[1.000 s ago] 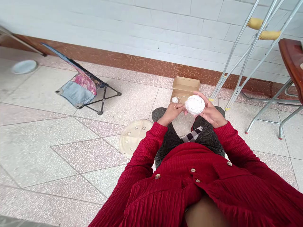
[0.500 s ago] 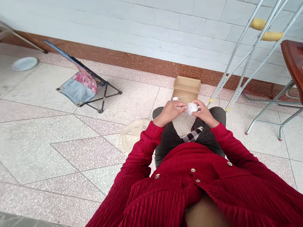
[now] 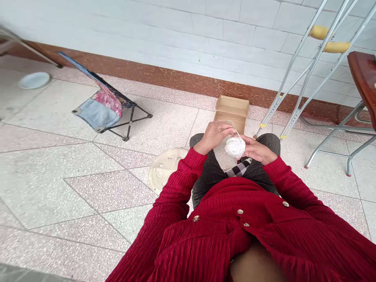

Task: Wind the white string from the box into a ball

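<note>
A ball of white yarn is held above my knees by my right hand, whose fingers are closed on its right side. From the top of the ball a strand of yarn runs up to my left hand, which pinches it between thumb and fingers. Beyond my hands an open cardboard box sits on the floor, with another bit of the strand across its near side. My left hand hides part of the box.
A folding chair stands at the left, with a pale basin behind it. A round cream disc lies by my left leg. Metal crutches lean against the wall at the right, beside a brown chair.
The yarn ball has come lower and nearer to me, and has turned. My right hand has moved down and right with it. My left hand now draws a strand above the ball.
</note>
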### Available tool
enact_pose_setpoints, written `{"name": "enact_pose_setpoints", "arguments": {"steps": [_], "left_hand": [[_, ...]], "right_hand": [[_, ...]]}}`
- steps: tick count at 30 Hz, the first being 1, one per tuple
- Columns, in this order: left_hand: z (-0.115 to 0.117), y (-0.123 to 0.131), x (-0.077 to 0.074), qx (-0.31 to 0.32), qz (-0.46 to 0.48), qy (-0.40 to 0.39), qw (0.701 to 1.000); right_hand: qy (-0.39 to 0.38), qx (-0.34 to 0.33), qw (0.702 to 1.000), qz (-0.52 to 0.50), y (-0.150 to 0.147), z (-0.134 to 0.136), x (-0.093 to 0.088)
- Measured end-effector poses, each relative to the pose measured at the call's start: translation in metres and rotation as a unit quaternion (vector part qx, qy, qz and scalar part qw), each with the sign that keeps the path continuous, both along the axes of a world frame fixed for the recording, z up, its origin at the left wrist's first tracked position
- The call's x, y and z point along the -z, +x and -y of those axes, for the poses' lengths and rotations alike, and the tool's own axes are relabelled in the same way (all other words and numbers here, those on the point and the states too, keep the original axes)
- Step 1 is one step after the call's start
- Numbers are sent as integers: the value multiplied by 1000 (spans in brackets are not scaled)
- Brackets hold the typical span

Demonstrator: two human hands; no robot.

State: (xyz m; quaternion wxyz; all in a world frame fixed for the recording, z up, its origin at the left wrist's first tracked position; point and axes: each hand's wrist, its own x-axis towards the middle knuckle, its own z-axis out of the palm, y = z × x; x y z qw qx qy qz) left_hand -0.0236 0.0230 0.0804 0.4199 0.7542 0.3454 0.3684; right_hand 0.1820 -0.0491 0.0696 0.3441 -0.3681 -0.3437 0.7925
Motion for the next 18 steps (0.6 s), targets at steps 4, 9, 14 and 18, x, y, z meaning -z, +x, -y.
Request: {"name": "enact_pose_setpoints", "arguments": {"steps": [4,9,14,18], "left_hand": [[-3,-1,25,-35,6,-85,996],[13,0,44,18,-27,-129,991],[34,3,39,97,-91,-131,982],[33,0,25,107,-103,-109,983]], "right_hand": [[17,52,998,-37,-2,4,-13],[52,127,990,17,2,-6,-23],[152,267,932,191,13,-42,4],[252,265,824,433,16,-52,37]]}}
